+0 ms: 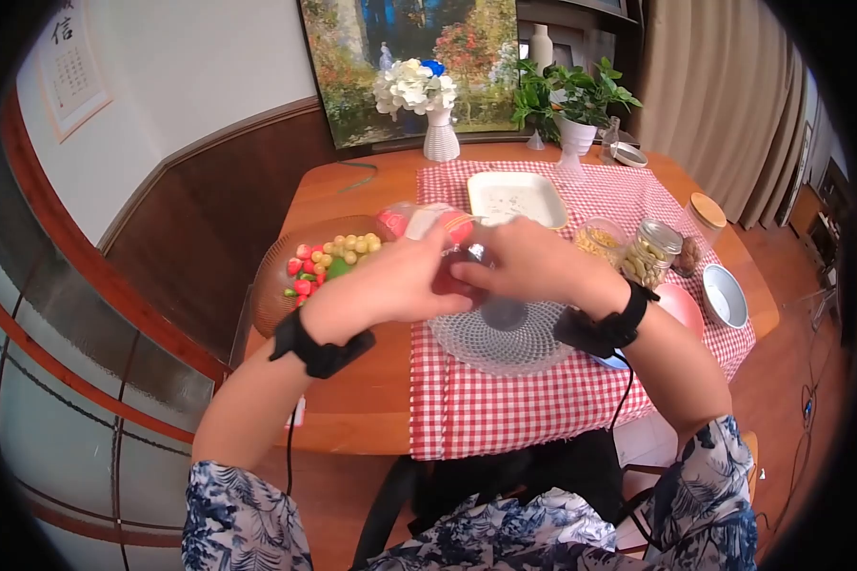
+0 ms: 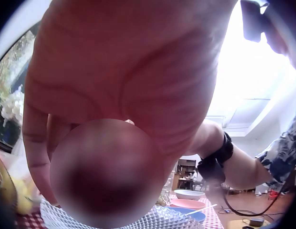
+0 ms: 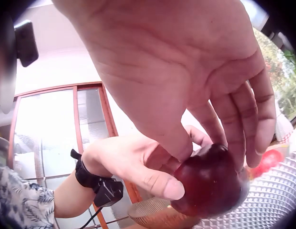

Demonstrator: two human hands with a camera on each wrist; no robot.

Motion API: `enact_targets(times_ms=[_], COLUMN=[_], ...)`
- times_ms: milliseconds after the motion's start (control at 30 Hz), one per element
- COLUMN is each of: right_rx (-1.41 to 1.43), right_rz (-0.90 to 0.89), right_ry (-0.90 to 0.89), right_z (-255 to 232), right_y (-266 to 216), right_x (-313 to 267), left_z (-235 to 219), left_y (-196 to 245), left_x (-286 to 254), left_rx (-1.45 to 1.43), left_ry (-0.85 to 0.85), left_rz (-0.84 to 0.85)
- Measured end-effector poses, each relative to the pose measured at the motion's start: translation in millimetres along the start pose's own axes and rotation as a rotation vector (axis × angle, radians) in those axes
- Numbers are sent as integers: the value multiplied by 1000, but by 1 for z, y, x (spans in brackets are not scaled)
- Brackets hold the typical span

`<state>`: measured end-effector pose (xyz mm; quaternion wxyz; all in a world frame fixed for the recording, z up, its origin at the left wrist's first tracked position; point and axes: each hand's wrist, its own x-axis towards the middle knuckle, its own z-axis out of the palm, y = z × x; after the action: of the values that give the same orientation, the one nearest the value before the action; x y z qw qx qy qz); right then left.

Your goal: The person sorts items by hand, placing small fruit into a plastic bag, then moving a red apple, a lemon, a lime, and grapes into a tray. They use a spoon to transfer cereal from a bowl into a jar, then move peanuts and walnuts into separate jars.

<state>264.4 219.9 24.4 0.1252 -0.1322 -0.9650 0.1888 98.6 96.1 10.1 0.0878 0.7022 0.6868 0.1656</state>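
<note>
Both hands meet over a clear textured glass plate (image 1: pixel 490 352). Between them is a dark red, glossy round fruit that looks like an apple (image 3: pixel 210 186), its dimpled top facing up. My left hand (image 1: pixel 390 285) grips the fruit from the side, its thumb along the skin. From above, my right hand (image 1: pixel 548 262) pinches around the top, thumb near the dimple and fingers on the far side. In the left wrist view the fruit (image 2: pixel 107 176) is large and blurred below the palm. From the head view, the hands hide most of it.
Left of the plate, an amber bowl (image 1: pixel 271 285) holds grapes (image 1: pixel 352 247) and small red fruits. Behind the hands are a red wrapped bundle (image 1: pixel 405 221) and a white tray (image 1: pixel 514 186). Jars (image 1: pixel 649 252), a pink bowl (image 1: pixel 681 309) and a pale blue bowl (image 1: pixel 726 295) stand right.
</note>
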Motion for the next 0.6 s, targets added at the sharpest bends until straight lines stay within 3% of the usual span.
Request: enact_targets(times_ms=[33, 100, 200, 300, 367, 433, 500, 567, 600], right_rx=[0, -38, -41, 54, 62, 54, 37, 22, 2], right_rz=[3, 14, 78, 66, 56, 65, 50, 39, -18], right_ry=[3, -102, -145, -73, -72, -65, -64, -59, -49], right_z=[4, 17, 27, 33, 28, 28, 26, 27, 29], right_y=[13, 39, 43, 54, 52, 55, 53, 53, 55], right_x=[-10, -25, -48, -57, -60, -62, -63, -60, -57], left_z=[15, 28, 51, 43, 28, 9, -20, -26, -24], left_y=[-1, 15, 24, 26, 20, -13, -31, -69, -85], left_x=[10, 20, 23, 15, 7, -3, -13, -18, -20], left_rx=[56, 33, -4, 65, -78, -129, 150, 413, 420], left_ry=[17, -115, -191, -173, -164, -95, 30, -43, -45], left_rz=[57, 41, 62, 69, 61, -55, -316, -582, -584])
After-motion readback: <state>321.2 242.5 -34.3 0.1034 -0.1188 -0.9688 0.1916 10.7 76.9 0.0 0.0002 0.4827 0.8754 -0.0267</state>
